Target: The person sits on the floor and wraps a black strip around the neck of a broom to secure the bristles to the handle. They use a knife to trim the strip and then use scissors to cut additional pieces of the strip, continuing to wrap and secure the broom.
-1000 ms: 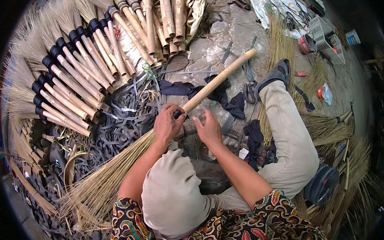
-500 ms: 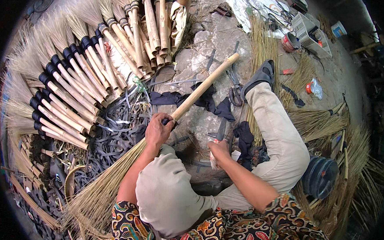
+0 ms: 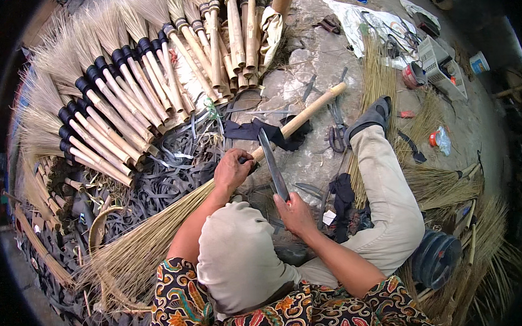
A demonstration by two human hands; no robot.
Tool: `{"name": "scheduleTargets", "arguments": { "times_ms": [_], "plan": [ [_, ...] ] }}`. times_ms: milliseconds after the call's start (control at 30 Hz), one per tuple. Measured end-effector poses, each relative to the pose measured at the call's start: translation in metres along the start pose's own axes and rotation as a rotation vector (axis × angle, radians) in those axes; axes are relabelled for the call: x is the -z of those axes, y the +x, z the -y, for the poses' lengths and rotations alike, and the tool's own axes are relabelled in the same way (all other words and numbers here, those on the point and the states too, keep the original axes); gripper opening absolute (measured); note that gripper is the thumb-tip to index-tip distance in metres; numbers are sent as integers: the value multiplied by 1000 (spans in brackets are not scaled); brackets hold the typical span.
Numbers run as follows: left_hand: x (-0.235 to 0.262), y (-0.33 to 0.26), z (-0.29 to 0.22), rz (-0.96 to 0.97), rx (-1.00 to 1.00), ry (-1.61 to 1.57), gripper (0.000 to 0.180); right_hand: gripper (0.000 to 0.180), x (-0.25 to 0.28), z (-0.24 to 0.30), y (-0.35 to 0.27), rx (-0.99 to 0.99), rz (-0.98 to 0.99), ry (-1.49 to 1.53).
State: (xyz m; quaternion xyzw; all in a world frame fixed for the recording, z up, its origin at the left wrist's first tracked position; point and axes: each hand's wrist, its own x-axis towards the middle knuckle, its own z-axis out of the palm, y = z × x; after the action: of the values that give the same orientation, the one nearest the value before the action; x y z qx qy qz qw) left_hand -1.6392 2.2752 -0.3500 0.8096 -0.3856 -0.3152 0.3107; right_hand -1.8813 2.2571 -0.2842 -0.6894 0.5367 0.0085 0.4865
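Broom slanting past the raised left knee [image 3: 233, 239], left hand on it, knife in the right

From the knee, the broom [image 3: 186, 208] sends its straw leftward and its bamboo handle [image 3: 309, 114] away beyond, to the right; the left hand [image 3: 233, 167], just beyond the knee, closes round it near their join and is the nearer hand. The right hand [image 3: 297, 213], right of the knee, grips the knife [image 3: 275, 169]; the broom lies ahead and left of it, the blade crossing the handle's line, contact unclear. Counted: one held broom, one knife, over a dozen stacked brooms [image 3: 143, 92] beyond the knee leftward, overlapping too much for an exact number
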Motion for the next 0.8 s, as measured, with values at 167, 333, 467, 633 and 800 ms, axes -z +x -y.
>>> {"name": "scheduleTargets", "arguments": {
  "times_ms": [167,333,467,633,800],
  "plan": [
    [2,0,0,15,7,1,19,63,-15,7,18,-2,36,-50],
    [2,0,-2,1,41,-23,20,62,-21,2,19,-8,-3,-62],
    [1,-2,0,-25,-2,-33,19,62,-21,1,20,21,11,-72],
    [1,-1,3,-7,21,-46,19,61,-25,-3,23,32,-23,-82],
    [3,1,0,-8,-22,-36,25,61,-28,-3,28,45,7,-130]
  ]
}}
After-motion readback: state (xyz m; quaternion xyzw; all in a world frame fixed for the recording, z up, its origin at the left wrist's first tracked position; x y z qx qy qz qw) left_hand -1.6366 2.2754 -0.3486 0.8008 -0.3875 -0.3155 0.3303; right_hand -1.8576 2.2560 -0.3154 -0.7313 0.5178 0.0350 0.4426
